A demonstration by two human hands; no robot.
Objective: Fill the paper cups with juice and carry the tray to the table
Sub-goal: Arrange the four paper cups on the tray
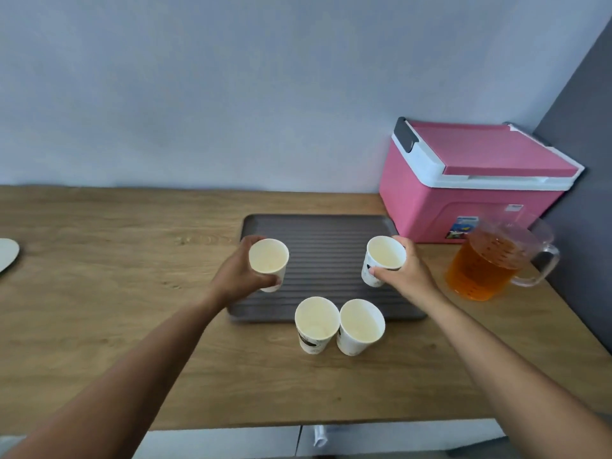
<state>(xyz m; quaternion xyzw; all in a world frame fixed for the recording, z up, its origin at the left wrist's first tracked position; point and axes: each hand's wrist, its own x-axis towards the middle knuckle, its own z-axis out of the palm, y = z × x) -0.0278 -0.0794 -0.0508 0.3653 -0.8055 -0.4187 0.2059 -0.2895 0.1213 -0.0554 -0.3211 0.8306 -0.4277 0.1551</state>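
While the near-left cup and the near-right cup are standing upright and almost touching on the wooden counter, just in front of the near edge of the grey ribbed tray, two bare forearms are stretching forward past them, one on either side. Both of these paper cups are showing pale, empty insides.

Just beyond them, the left hand is gripping a third cup, with fingers wrapping around its far side and the thumb pressing low on its near side. This cup is sitting over the left part of the tray, and I cannot tell whether its base is touching the tray. The right hand is gripping a fourth cup in the same way, thumb curling across the printed wall, over the right part of the tray. Both held cups are also looking empty.

To the right of the tray and apart from it, a clear pitcher is standing on the counter, holding orange juice to well over half, its handle pointing right. Behind the pitcher and the tray's far right corner, a pink cooler box with its lid closed is sitting against the wall. At the far left edge, a pale flat object is lying on the counter, mostly cut off.
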